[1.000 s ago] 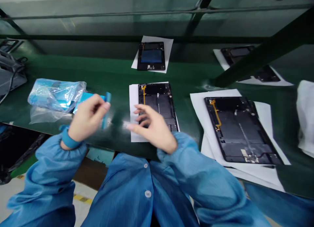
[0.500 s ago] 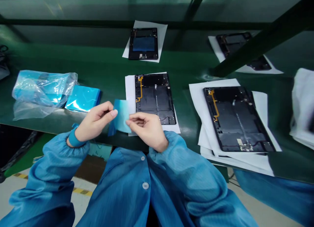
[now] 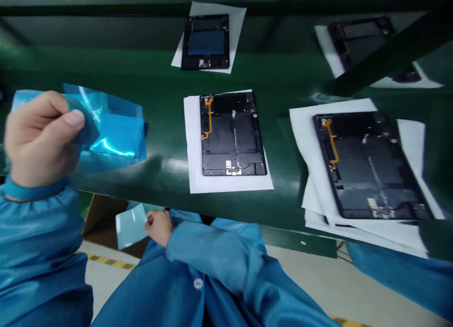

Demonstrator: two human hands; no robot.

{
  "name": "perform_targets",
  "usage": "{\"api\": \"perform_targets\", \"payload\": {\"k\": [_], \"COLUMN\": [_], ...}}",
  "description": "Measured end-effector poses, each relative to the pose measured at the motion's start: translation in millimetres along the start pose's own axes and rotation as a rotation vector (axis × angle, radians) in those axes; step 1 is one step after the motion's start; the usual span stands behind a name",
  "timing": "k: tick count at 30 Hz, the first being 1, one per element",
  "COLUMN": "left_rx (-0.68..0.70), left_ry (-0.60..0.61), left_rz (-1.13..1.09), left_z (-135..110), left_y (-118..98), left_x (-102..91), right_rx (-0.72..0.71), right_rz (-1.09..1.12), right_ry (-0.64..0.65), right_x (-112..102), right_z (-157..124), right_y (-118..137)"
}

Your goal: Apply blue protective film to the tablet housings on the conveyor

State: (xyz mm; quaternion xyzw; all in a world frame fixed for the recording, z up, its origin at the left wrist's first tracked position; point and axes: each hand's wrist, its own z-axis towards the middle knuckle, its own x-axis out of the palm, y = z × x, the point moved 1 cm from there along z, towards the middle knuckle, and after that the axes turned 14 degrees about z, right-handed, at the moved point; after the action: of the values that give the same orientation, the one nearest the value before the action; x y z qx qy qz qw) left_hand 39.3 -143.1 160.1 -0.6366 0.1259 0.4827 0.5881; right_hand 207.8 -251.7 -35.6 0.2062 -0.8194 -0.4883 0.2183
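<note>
My left hand (image 3: 42,138) is raised at the left, thumb and fingers closed on a translucent blue film (image 3: 122,105) that stretches out to the right. Behind the film, a stack of shiny blue sheets (image 3: 120,134) shows through. Low, past the table's front edge, my right hand (image 3: 159,227) pinches a pale, glossy backing sheet (image 3: 130,227). The backing sheet hangs over a brown cardboard box (image 3: 101,218). An opened tablet housing (image 3: 221,140) with an orange flex cable lies on white paper (image 3: 196,180) in the middle of the table, touched by neither hand.
Another tablet housing (image 3: 205,62) with a blue film on it lies at the back. On the right, a similar housing (image 3: 357,164) rests on stacked white sheets (image 3: 311,195). A dark green post (image 3: 392,58) slants across a further housing (image 3: 364,34) at the back right.
Film and pale sheet, held together before, are now apart. My left hand has moved left and up with the blue film; my right hand has dropped below the table edge with the backing sheet.
</note>
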Motion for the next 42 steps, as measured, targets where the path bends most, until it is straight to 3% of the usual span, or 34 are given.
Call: {"api": "perform_targets", "payload": {"k": [3, 5, 8, 9, 11, 14, 17, 20, 24, 25, 27, 28, 30, 34, 37, 40, 42], "left_rx": [0.341, 0.433, 0.563, 0.621, 0.734, 0.828, 0.811, 0.778, 0.713, 0.712, 0.783, 0.783, 0.802, 0.826, 0.64, 0.393, 0.366], "left_ry": [0.063, 0.13, 0.227, 0.263, 0.276, 0.261, 0.333, 0.405, 0.152, 0.184, 0.431, 0.542, 0.594, 0.539, 0.386, 0.289, 0.413], "left_rz": [0.03, 0.053, 0.078, 0.064, 0.037, -0.051, -0.17, -0.234, 0.017, 0.09, 0.066, 0.034, 0.03, 0.034, 0.043, 0.308, 0.607], "left_z": [-13.8, -25.9, -49.5, -57.6, -71.5, -83.6, -84.1, -77.4, -63.3, -58.5, -48.5, -43.7, -36.7, -30.2, -22.0, -19.9, -26.8], "left_y": [-5.2, -5.3, -9.9, -13.5, -23.1, -39.1, -49.2, -51.9, -51.9, -51.6, -50.6, -49.7, -49.1, -52.9, -52.4, -49.9, -52.3], "left_x": [8.7, 11.6, 23.3, 31.3, 52.5, 88.3, 114.2, 120.2, 102.4, 98.2, 94.3, 94.2, 95.7, 101.9, 110.5, 127.1, 142.8], "right_rx": [-0.016, -0.063, -0.183, -0.249, -0.405, -0.491, -0.553, -0.584, -0.578, -0.579, -0.59, -0.594, -0.59, -0.638, -0.673, -0.58, -0.524], "right_rz": [-0.056, -0.069, -0.07, -0.071, -0.076, -0.224, -0.349, -0.393, -0.386, -0.375, -0.351, -0.342, -0.331, -0.382, -0.413, -0.268, -0.103], "right_ry": [0.08, 0.202, 0.331, 0.265, 0.012, 0.014, 0.048, 0.025, 0.056, 0.067, 0.051, 0.018, -0.091, -0.286, -0.433, -0.606, -0.66], "right_x": [19.3, 11.7, -42.8, -69.7, -122.8, -169.0, -179.8, -182.5, -192.8, -195.7, -201.1, -203.7, -208.5, -217.6, -235.2, -266.1, -286.7], "right_z": [21.8, 4.5, -41.3, -52.6, -63.2, -55.2, -38.6, -30.0, -36.2, -38.8, -42.0, -42.5, -42.5, -44.2, -41.9, -27.7, -11.6], "right_y": [-4.5, 10.7, 49.9, 65.1, 95.5, 128.8, 140.2, 139.9, 145.1, 147.7, 152.1, 153.2, 153.4, 155.3, 162.6, 168.8, 169.7]}}
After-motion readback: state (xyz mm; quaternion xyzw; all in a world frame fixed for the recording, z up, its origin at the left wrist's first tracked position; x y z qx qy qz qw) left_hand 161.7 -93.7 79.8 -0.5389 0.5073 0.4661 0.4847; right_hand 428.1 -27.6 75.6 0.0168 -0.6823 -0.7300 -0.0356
